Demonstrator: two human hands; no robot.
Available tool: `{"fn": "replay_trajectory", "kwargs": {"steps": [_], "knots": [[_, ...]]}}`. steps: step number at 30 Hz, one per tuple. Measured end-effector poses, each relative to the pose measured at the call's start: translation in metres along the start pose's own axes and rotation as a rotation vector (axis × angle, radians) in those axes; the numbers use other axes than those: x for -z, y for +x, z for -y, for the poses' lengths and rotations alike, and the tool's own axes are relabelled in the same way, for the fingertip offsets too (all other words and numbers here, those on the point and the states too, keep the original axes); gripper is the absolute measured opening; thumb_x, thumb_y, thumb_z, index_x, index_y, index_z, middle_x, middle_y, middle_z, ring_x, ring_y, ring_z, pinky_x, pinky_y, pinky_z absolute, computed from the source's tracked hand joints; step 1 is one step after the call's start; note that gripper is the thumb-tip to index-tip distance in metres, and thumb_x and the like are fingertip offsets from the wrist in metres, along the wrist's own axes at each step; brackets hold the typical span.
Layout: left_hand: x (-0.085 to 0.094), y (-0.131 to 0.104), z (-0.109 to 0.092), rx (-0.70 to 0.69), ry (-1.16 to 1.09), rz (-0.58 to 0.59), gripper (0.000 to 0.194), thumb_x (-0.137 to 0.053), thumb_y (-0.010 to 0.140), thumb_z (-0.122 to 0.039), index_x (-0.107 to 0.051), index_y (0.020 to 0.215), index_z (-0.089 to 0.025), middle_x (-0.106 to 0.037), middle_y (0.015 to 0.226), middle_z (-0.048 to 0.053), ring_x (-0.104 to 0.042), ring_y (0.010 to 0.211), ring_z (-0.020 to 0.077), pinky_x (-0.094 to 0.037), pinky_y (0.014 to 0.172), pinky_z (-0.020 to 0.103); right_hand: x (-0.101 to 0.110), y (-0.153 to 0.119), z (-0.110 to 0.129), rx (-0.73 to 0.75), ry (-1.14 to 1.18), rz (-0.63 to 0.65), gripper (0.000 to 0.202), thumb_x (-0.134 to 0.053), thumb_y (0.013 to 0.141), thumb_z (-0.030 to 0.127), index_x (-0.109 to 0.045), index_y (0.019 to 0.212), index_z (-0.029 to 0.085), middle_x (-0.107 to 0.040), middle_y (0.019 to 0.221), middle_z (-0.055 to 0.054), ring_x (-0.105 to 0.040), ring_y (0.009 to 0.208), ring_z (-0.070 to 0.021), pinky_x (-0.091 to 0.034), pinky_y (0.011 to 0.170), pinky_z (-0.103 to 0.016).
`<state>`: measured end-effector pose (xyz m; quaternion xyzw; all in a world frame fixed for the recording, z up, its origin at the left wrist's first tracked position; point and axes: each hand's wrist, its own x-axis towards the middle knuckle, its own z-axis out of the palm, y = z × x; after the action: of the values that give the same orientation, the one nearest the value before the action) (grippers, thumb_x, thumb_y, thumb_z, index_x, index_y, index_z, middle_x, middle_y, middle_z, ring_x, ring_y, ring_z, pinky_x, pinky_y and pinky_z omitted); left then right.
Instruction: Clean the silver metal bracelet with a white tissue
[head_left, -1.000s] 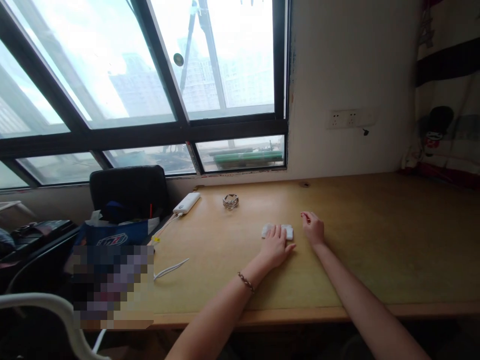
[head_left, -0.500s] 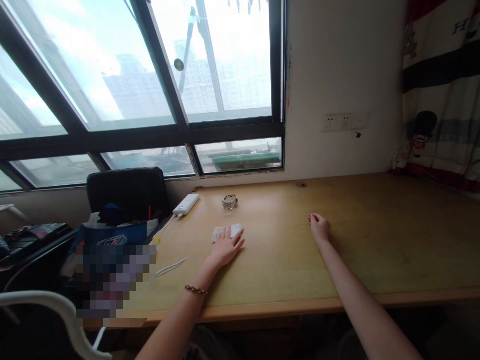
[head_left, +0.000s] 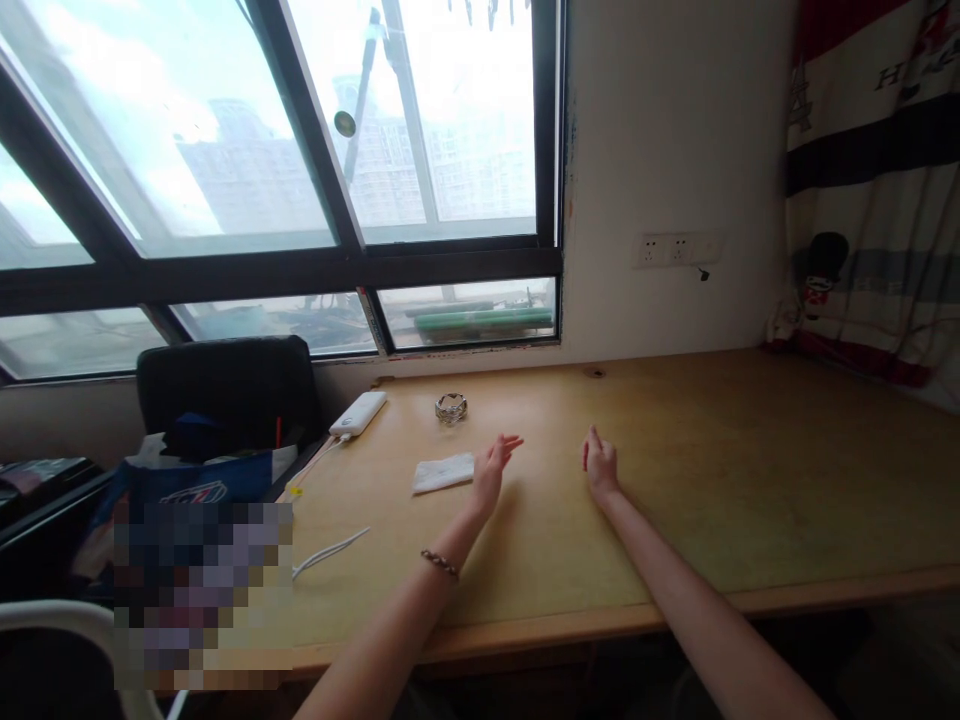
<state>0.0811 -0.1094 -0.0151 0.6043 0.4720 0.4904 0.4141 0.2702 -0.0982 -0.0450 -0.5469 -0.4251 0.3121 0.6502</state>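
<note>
A folded white tissue or cloth (head_left: 442,474) lies flat on the wooden table (head_left: 540,560). My left hand (head_left: 492,472), with a braided bracelet on its wrist, is raised just right of the cloth; its fingers are stretched out to the right and it holds nothing. Further right, my right hand (head_left: 601,463) is closed with the thumb on top, and whatever its curled fingers may hold is too small to make out. Behind the cloth sits a silver openwork ring-shaped object (head_left: 451,408).
A white power bank (head_left: 358,413) with a cable plugged in lies at the table's back left. A white cord (head_left: 330,552) rests nearer the front. Left of the table are a black chair (head_left: 225,385) and a blue bag (head_left: 187,485). Sockets (head_left: 679,249) are on the wall.
My left hand has lifted off the white cloth and moved right, turning onto its side. My right hand has come a little left, still closed. The view has shifted slightly.
</note>
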Motion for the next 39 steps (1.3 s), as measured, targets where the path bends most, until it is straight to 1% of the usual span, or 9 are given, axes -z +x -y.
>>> {"fn": "replay_trajectory", "kwargs": {"steps": [2, 3, 5, 7, 10, 12, 17, 22, 39], "knots": [[-0.034, 0.009, 0.002, 0.026, -0.290, -0.018, 0.058, -0.023, 0.081, -0.052, -0.057, 0.100, -0.009, -0.062, 0.099, 0.014, -0.057, 0.094, 0.0197, -0.043, 0.081, 0.032, -0.022, -0.015, 0.005, -0.052, 0.027, 0.134, 0.053, -0.025, 0.077, 0.059, -0.032, 0.041, 0.021, -0.030, 0.032, 0.005, -0.029, 0.029, -0.0074, -0.025, 0.034, -0.021], [-0.049, 0.012, 0.005, 0.045, -0.360, -0.023, 0.057, -0.026, 0.080, -0.052, -0.059, 0.096, -0.008, -0.064, 0.094, 0.014, -0.059, 0.088, 0.0196, -0.045, 0.077, 0.032, -0.031, -0.022, 0.006, -0.064, 0.028, 0.190, 0.055, -0.021, 0.078, 0.060, -0.032, 0.041, 0.021, -0.029, 0.032, 0.005, -0.028, 0.029, -0.0073, -0.024, 0.033, -0.021], [-0.069, 0.012, 0.012, 0.064, -0.372, 0.014, 0.052, -0.036, 0.076, -0.052, -0.062, 0.084, -0.007, -0.066, 0.081, 0.013, -0.061, 0.075, 0.0186, -0.047, 0.068, 0.029, -0.040, -0.031, 0.006, -0.039, -0.011, 0.268, 0.058, -0.020, 0.076, 0.063, -0.036, 0.041, 0.020, -0.034, 0.033, 0.003, -0.034, 0.032, -0.0082, -0.028, 0.035, -0.021], [-0.076, 0.008, 0.018, 0.060, -0.309, 0.086, 0.045, -0.043, 0.073, -0.049, -0.062, 0.076, -0.008, -0.064, 0.065, 0.008, -0.059, 0.058, 0.0153, -0.046, 0.055, 0.024, -0.041, -0.036, 0.004, -0.006, -0.053, 0.315, 0.060, -0.022, 0.075, 0.066, -0.041, 0.043, 0.019, -0.039, 0.036, 0.001, -0.040, 0.035, -0.0094, -0.030, 0.037, -0.021], [-0.073, 0.000, 0.017, 0.072, -0.231, 0.168, 0.041, -0.044, 0.072, -0.048, -0.059, 0.074, -0.010, -0.052, 0.045, -0.001, -0.045, 0.036, 0.0094, -0.035, 0.035, 0.020, -0.033, -0.037, 0.001, 0.017, -0.085, 0.435, 0.063, -0.020, 0.074, 0.067, -0.042, 0.041, 0.018, -0.040, 0.035, 0.001, -0.041, 0.034, -0.0098, -0.031, 0.036, -0.021], [-0.069, -0.003, 0.013, 0.090, -0.201, 0.185, 0.040, -0.042, 0.073, -0.048, -0.057, 0.073, -0.011, -0.046, 0.040, -0.004, -0.038, 0.030, 0.0078, -0.030, 0.031, 0.019, -0.030, -0.036, -0.001, 0.038, -0.095, 0.489, 0.064, -0.019, 0.075, 0.066, -0.041, 0.039, 0.018, -0.039, 0.033, 0.001, -0.041, 0.033, -0.0095, -0.031, 0.035, -0.021], [-0.068, -0.003, 0.008, 0.083, -0.164, 0.189, 0.039, -0.038, 0.075, -0.048, -0.053, 0.070, -0.012, -0.043, 0.042, -0.004, -0.037, 0.030, 0.0074, -0.030, 0.030, 0.019, -0.030, -0.034, 0.000, 0.077, -0.111, 0.505, 0.063, -0.019, 0.078, 0.062, -0.045, 0.042, 0.017, -0.042, 0.035, 0.000, -0.043, 0.034, -0.0099, -0.033, 0.035, -0.021], [-0.070, -0.003, 0.011, 0.048, -0.154, 0.197, 0.038, -0.037, 0.076, -0.047, -0.051, 0.069, -0.012, -0.044, 0.045, -0.003, -0.038, 0.032, 0.0070, -0.030, 0.030, 0.019, -0.028, -0.034, 0.002, 0.121, -0.123, 0.521, 0.062, -0.020, 0.080, 0.059, -0.046, 0.043, 0.016, -0.043, 0.036, 0.000, -0.044, 0.034, -0.0097, -0.033, 0.036, -0.020], [-0.072, -0.001, 0.020, 0.035, -0.107, 0.209, 0.038, -0.034, 0.078, -0.045, -0.052, 0.072, -0.013, -0.044, 0.044, -0.004, -0.039, 0.032, 0.0081, -0.031, 0.030, 0.020, -0.023, -0.033, 0.004, 0.159, -0.159, 0.523, 0.061, -0.020, 0.081, 0.058, -0.044, 0.042, 0.017, -0.042, 0.034, 0.000, -0.044, 0.034, -0.0101, -0.032, 0.035, -0.020]]}}
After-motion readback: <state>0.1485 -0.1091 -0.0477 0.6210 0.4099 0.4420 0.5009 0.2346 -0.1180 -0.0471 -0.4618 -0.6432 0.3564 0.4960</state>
